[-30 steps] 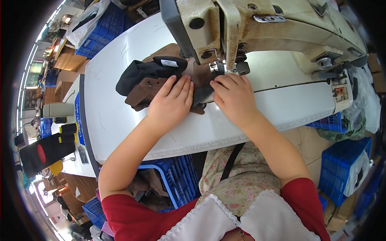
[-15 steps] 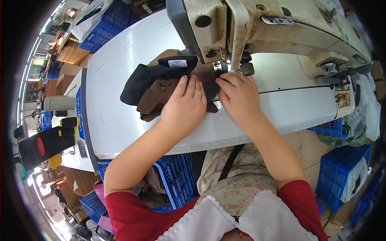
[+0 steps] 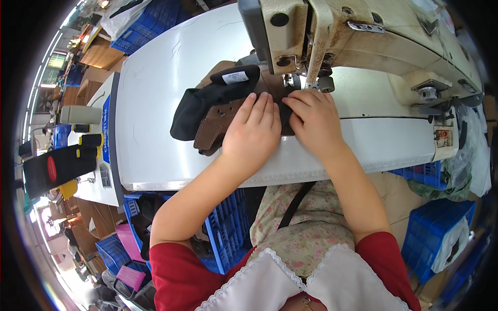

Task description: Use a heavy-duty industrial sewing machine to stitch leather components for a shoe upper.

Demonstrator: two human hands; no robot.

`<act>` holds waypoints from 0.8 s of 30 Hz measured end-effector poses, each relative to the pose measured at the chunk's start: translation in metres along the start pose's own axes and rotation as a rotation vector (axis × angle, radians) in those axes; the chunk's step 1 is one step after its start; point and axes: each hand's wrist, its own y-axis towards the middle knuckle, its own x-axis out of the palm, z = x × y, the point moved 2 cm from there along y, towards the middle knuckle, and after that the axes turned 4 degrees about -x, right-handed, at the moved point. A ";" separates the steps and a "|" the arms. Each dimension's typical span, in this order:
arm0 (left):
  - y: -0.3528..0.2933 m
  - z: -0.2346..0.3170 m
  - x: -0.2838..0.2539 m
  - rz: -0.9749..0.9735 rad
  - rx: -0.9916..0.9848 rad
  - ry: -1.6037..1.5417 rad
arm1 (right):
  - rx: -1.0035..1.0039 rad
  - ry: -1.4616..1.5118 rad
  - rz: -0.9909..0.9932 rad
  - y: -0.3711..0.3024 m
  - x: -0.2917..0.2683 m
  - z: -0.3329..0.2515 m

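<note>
A brown leather shoe upper (image 3: pixel 217 123) with stitched edges and small eyelets lies under the head of a sewing machine (image 3: pixel 384 44). Black padded fabric (image 3: pixel 188 115) folds over its left side, and a white label (image 3: pixel 235 77) shows on a black flap. My left hand (image 3: pixel 253 136) rests flat on the brown leather, fingers stretched toward the machine. Just right of it, my right hand (image 3: pixel 317 123) pinches the upper's dark edge close to the presser foot. The fingertips of that hand partly hide the edge, and I cannot see the needle's point.
The white machine table (image 3: pixel 148 109) has a ruler strip along its front edge. Below it stands a blue crate (image 3: pixel 226 228) beside my lap; another blue crate (image 3: pixel 430 233) is on the floor at right. Black thread spools (image 3: pixel 91 140) sit on a side table at left.
My view has shifted, so machine and table appear further right and up. Both hands stay on the upper near the presser foot. A brown flap between them no longer shows.
</note>
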 end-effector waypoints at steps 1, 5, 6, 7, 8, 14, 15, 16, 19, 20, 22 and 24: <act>0.001 0.000 -0.009 0.020 -0.025 -0.015 | 0.017 0.008 0.002 0.000 0.000 0.002; 0.002 -0.012 -0.019 -0.022 0.001 -0.026 | 0.024 0.044 0.001 -0.002 -0.001 0.005; 0.003 -0.017 -0.020 -0.025 -0.007 -0.023 | 0.020 0.079 0.037 -0.001 -0.001 0.006; 0.006 -0.021 -0.019 -0.061 0.016 -0.050 | 0.017 0.114 0.074 -0.001 -0.002 0.005; 0.010 -0.025 -0.018 -0.095 0.040 -0.078 | 0.012 0.116 0.071 -0.003 -0.004 0.004; 0.037 -0.047 -0.024 -0.235 0.061 -0.228 | 0.032 0.223 0.214 -0.021 -0.025 -0.024; 0.044 -0.047 -0.028 -0.293 0.041 -0.239 | 0.022 0.211 0.226 -0.023 -0.023 -0.027; 0.048 -0.048 -0.030 -0.352 0.021 -0.249 | 0.011 0.199 0.239 -0.024 -0.021 -0.030; 0.054 -0.048 -0.028 -0.337 0.048 -0.242 | -0.006 0.143 0.223 -0.017 -0.011 -0.029; 0.056 -0.049 -0.028 -0.366 0.064 -0.229 | -0.006 0.143 0.226 -0.016 -0.010 -0.027; 0.055 -0.052 -0.029 -0.343 0.086 -0.220 | -0.073 0.138 0.264 -0.012 -0.008 -0.026; 0.056 -0.054 -0.032 -0.318 0.108 -0.211 | -0.146 0.096 0.264 -0.010 -0.010 -0.024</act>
